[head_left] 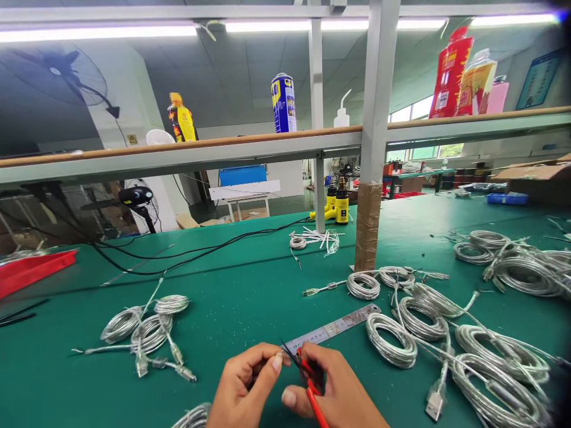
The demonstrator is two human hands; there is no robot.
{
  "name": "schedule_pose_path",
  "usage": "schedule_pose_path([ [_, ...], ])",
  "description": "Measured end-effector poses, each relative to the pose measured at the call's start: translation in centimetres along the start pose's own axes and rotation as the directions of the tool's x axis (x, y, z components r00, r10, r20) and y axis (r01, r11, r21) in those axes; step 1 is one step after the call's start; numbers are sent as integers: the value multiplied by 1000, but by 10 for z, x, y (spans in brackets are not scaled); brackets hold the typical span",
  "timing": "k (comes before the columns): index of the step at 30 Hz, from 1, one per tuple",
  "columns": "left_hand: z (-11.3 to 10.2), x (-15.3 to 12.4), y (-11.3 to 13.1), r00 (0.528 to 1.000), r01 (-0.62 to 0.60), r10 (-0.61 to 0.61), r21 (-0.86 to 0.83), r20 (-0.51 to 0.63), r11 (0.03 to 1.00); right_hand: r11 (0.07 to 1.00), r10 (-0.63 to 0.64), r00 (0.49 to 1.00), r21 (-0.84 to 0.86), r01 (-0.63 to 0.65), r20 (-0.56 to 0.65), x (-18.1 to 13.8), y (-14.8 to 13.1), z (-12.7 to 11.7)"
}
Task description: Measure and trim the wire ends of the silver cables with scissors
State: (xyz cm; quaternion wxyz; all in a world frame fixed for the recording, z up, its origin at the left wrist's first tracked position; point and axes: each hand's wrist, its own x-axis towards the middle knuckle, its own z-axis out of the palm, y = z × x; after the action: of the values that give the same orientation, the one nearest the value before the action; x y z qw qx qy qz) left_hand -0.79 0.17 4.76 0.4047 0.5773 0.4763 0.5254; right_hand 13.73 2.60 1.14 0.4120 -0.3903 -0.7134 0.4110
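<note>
My right hand [334, 386] is wrapped round red-handled cutters [314, 401], whose dark, thin jaws point up and left at my left fingertips. Thumb and forefinger of my left hand [250, 383] are pinched together beside those jaws. What they hold is too small and covered to make out. Just behind both hands a steel ruler [332, 329] lies slantwise on the green tabletop [232, 309]. Part of a coiled clear-jacketed cable [194, 416] shows at the bottom edge, left of my left wrist.
Coiled USB cables lie in a left group [151, 334] and a larger right group [422, 318]. A taped post [368, 229] rises from the table. Behind it are yellow heat guns [341, 208] and black cords [214, 246]. A shelf [223, 145] with bottles crosses above; a red tray [38, 270] sits left.
</note>
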Motion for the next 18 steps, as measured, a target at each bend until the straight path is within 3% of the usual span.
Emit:
schedule_pose_path([
  [8, 0, 0, -2, 999, 4, -3, -28, 54, 1000, 967, -12, 1000, -256, 7, -18, 1, -1, -2],
  [13, -5, 2, -5, 989, -23, 19, 24, 147, 999, 951, -37, 999, -308, 30, -15, 0, -4, -3],
  [18, -6, 2, -8, 987, -24, 14, 57, 158, 998, 930, -52, 998, -364, 42, -18, 0, -5, -4],
])
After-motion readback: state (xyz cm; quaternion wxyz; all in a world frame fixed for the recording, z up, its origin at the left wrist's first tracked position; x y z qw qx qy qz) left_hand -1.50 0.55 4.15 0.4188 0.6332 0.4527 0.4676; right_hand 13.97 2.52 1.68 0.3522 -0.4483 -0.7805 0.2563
